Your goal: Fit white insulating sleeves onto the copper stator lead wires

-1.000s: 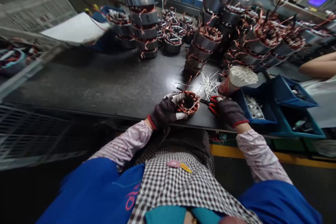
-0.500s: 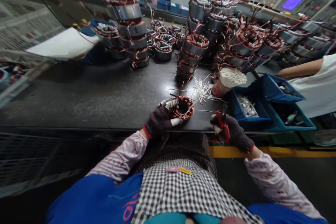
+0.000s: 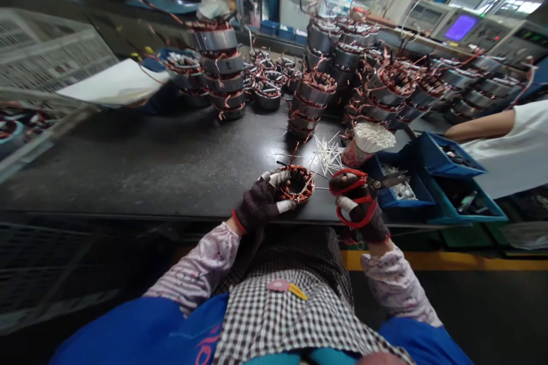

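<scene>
A motor stator (image 3: pixel 307 193) with copper windings lies near the front edge of the dark table. My left hand (image 3: pixel 264 198), gloved and with pale wraps on the fingers, grips its left side between thumb and fingers. Red-handled scissors (image 3: pixel 351 177) are in my right hand (image 3: pixel 369 218), which is closed around the handles just right of the stator. Their dark blades point right, over a blue bin. Thin leads stick out of the stator toward the right hand and the back. Loose white sleeves or ties (image 3: pixel 329 155) lie scattered behind it.
A red cup (image 3: pixel 354 155) packed with white sticks stands behind the scissors. Blue bins (image 3: pixel 449 155) with small parts sit at right, beside another person's arm (image 3: pixel 482 125). Stacked stators (image 3: pixel 225 65) line the table's back. A white sheet (image 3: pixel 115 84) lies at left.
My right hand has come left toward the stator and turned, so the scissors now show with blades pointing right. My left hand keeps its hold on the stator. The camera view has shifted slightly.
</scene>
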`<state>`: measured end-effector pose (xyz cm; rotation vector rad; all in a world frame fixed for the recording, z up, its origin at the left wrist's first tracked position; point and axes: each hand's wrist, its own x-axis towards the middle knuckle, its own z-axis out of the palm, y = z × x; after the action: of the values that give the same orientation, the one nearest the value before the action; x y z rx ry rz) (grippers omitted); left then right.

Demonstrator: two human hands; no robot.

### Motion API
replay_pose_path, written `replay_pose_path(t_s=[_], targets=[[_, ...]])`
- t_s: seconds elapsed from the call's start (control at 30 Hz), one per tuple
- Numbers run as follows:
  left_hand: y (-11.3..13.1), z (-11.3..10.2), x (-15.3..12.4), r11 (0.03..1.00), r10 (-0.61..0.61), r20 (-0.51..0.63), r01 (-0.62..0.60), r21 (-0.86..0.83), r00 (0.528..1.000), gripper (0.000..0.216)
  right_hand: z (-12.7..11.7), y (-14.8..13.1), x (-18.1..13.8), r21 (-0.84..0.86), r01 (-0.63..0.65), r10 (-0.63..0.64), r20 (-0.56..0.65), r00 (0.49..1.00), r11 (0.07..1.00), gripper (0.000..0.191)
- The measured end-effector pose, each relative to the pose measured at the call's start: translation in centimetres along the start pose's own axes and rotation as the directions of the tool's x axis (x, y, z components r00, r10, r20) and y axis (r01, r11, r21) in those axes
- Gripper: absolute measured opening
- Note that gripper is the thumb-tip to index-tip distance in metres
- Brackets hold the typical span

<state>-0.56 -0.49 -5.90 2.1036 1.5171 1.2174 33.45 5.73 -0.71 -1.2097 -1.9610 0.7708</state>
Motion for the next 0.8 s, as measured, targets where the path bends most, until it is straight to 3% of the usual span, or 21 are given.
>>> replay_pose_path(t_s=[0.1, 0.17, 0.23, 0.33, 0.5, 0.57, 0.63, 0.7, 0.77, 0.8], targets=[[-0.4, 0.3, -0.3, 1.000, -0.029, -0.031, 0.029, 0.001, 0.999, 0.069, 1.3, -0.8, -0.2, 0.380, -0.133, 0.178, -0.086, 0.980, 0.915, 0.038], [-0.7, 0.5, -0.4, 0.999, -0.043, -0.042, 0.043, 0.003, 0.998, 0.069, 1.1, -0.9, -0.4, 0.442, -0.239, 0.290, -0.052, 0.955, 0.865, 0.045], [-0.9, 0.6, -0.4, 0.999, -0.041, -0.033, 0.041, 0.018, 0.999, 0.067, 0.1, -0.8, -0.8, 0.308, -0.308, 0.316, 0.026, 0.948, 0.900, 0.048], [-1.0, 0.7, -0.4, 0.999, -0.026, -0.001, 0.026, 0.035, 1.000, 0.070, -1.8, -0.7, -1.6, -0.105, -0.242, 0.255, 0.134, 0.958, 0.965, 0.040], [-0.8, 0.5, -0.2, 1.000, -0.019, 0.028, 0.019, 0.010, 0.999, 0.079, -3.4, -2.6, -0.6, -0.576, 0.019, 0.183, 0.291, 0.939, 0.817, 0.066], [-0.7, 0.4, -0.2, 1.000, -0.024, 0.033, 0.024, 0.020, 0.999, 0.080, -3.5, -3.3, 0.8, -0.643, 0.113, 0.184, 0.376, 0.908, 0.758, 0.063], [-0.5, 0.2, -0.2, 0.999, -0.030, 0.045, 0.028, 0.045, 0.999, 0.079, -3.6, -3.4, 2.1, -0.651, 0.137, 0.213, 0.429, 0.878, 0.747, 0.044], [-0.4, 0.0, -0.2, 0.997, -0.028, 0.047, 0.024, 0.069, 0.999, 0.076, -3.6, -2.8, 2.8, -0.575, 0.091, 0.258, 0.495, 0.830, 0.813, 0.037], [-0.4, -0.1, -0.3, 0.997, -0.016, 0.043, 0.012, 0.081, 0.999, 0.074, -3.6, -2.1, 3.0, -0.443, -0.021, 0.284, 0.537, 0.794, 0.896, 0.052], [-0.4, -0.2, -0.3, 0.997, -0.009, 0.045, 0.006, 0.081, 0.999, 0.074, -3.5, -1.9, 3.0, -0.395, -0.070, 0.288, 0.527, 0.800, 0.916, 0.054]])
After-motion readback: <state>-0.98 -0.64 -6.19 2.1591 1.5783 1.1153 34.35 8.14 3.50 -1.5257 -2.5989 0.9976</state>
